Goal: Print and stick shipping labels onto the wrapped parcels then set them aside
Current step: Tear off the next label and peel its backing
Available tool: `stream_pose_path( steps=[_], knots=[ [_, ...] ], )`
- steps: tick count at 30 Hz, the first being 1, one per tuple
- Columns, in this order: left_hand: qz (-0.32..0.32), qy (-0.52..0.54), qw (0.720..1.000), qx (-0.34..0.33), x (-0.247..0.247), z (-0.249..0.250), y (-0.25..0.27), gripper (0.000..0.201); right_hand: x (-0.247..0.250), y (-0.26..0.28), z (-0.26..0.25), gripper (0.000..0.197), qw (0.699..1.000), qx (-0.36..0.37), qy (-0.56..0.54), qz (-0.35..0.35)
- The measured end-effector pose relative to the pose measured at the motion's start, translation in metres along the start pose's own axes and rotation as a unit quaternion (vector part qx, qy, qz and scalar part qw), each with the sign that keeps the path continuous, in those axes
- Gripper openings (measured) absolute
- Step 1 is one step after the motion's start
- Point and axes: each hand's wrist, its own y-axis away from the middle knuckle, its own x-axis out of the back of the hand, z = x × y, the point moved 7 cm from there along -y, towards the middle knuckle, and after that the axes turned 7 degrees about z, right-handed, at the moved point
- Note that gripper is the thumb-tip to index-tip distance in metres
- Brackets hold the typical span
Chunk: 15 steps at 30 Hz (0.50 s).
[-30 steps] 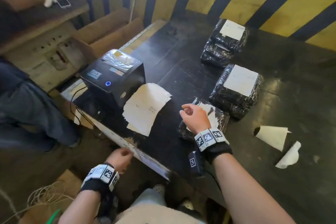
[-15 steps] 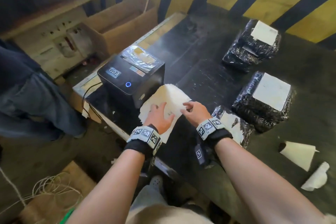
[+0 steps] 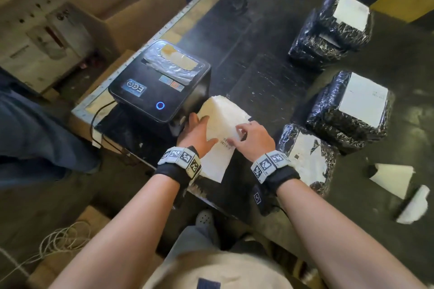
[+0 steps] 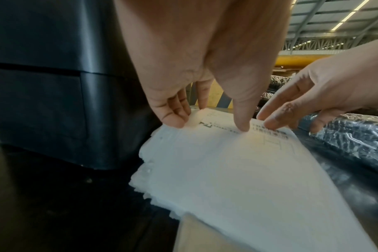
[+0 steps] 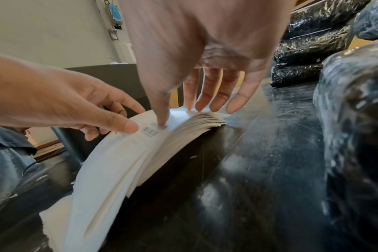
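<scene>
A thick stack of white shipping labels (image 3: 220,119) (image 4: 237,170) (image 5: 123,162) lies on the black table in front of the black label printer (image 3: 159,84) (image 4: 54,85). My left hand (image 3: 197,131) (image 4: 205,119) rests on the stack's left side with straight fingers and the thumb down by the barcode. My right hand (image 3: 251,136) (image 5: 183,116) touches the stack's right side, thumb on the barcode and fingertips at the far edge. Three black wrapped parcels stand to the right: near (image 3: 305,157) (image 5: 356,119), middle (image 3: 350,110) and far (image 3: 333,28), each with a white label on top.
Two curled white backing sheets (image 3: 392,178) (image 3: 413,204) lie at the table's right. A cable runs from the printer over the left table edge (image 3: 94,122). Cardboard boxes (image 3: 131,7) stand beyond it. Another person's dark trouser leg (image 3: 35,129) is at the left.
My left hand came up from below the table edge onto the label stack. My right hand moved left from the near parcel onto the stack.
</scene>
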Motion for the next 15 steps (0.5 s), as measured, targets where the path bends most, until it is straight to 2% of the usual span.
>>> stream_pose_path(
  steps=[11, 15],
  knots=[
    [-0.002, -0.007, 1.0, -0.013, 0.003, 0.0007, 0.0008, 0.066, -0.0012, -0.0019, -0.0005, 0.037, 0.996, -0.043, -0.076, -0.012],
    [-0.009, -0.013, 1.0, -0.011, 0.0059, 0.0023, 0.0022, 0.067, 0.0, -0.0013, -0.0002, 0.027, 0.993, -0.057, -0.104, -0.007]
  ],
)
